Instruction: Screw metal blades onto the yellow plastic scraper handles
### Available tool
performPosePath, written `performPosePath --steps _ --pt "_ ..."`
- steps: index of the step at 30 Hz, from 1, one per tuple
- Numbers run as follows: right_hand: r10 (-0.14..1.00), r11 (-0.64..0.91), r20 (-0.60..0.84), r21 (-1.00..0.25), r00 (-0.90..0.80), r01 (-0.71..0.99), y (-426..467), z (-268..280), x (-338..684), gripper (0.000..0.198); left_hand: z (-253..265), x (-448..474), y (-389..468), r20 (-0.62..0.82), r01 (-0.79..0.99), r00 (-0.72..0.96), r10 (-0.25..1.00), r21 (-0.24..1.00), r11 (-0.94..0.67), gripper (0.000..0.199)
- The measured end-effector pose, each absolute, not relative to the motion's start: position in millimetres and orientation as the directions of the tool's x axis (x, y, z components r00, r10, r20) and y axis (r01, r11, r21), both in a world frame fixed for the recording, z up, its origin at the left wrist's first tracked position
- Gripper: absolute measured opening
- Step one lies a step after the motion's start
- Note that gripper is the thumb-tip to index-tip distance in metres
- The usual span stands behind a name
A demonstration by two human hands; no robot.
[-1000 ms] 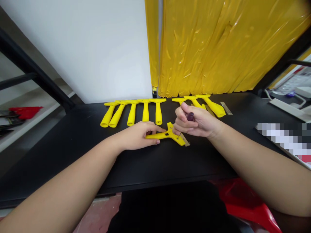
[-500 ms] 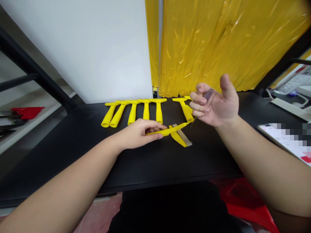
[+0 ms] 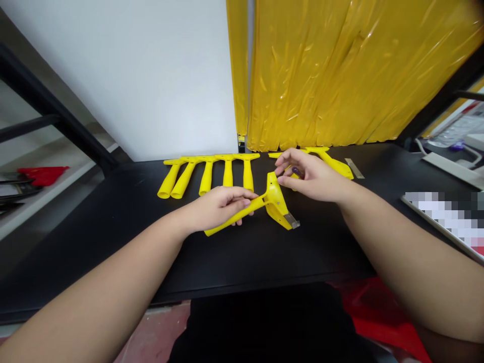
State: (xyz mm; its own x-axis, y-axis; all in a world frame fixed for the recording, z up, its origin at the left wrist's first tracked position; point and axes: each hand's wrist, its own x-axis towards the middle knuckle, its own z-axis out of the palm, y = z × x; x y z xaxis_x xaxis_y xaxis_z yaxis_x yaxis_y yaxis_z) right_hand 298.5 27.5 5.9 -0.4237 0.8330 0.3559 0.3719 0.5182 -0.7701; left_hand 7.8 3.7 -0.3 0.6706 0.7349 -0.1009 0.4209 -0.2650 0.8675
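My left hand [image 3: 223, 206] is closed around the handle of a yellow scraper [image 3: 245, 210], its wide head tilted up to the right. Small screws show on the face of that head. Behind it on the table lies a loose yellow cover plate [image 3: 278, 219] with a metal blade [image 3: 292, 220], both partly covered by the head. My right hand [image 3: 302, 174] is at the head's upper right edge, fingers curled. It keeps a small screwdriver with a purple see-through handle [image 3: 297, 172] tucked in the palm; its shaft is hidden.
Several yellow scraper handles [image 3: 206, 176] stand in a row along the back. Another yellow scraper [image 3: 333, 164] lies at the back right beside a metal blade [image 3: 354, 168]. A phone or tablet [image 3: 442, 222] lies at the right edge. A white panel [image 3: 151, 75] and yellow plastic sheeting [image 3: 321, 75] rise behind.
My right hand has come down and left to the scraper's head, its fingers turning inward. The scraper in my left hand has been turned so its head's face shows.
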Motion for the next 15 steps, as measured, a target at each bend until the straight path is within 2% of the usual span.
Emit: performPosePath --steps 5,9,12,15 --pt "0.88 0.432 0.235 -0.755 -0.412 0.493 27 7 295 0.027 0 10 1 -0.162 0.418 0.669 0.726 0.889 -0.187 0.041" --pt "0.885 0.319 0.017 -0.75 -0.466 0.579 23 14 297 0.033 0 10 1 -0.169 0.401 0.668 0.724 0.902 -0.16 0.041" --pt "0.839 0.222 -0.123 -0.812 -0.531 0.539 19 19 299 0.045 -1 11 2 -0.16 0.381 0.665 0.729 0.913 -0.148 0.04" --pt "0.8 0.176 -0.17 -0.85 -0.575 0.497 16 22 299 0.052 -2 12 2 -0.167 0.371 0.662 0.731 0.92 -0.127 0.04"
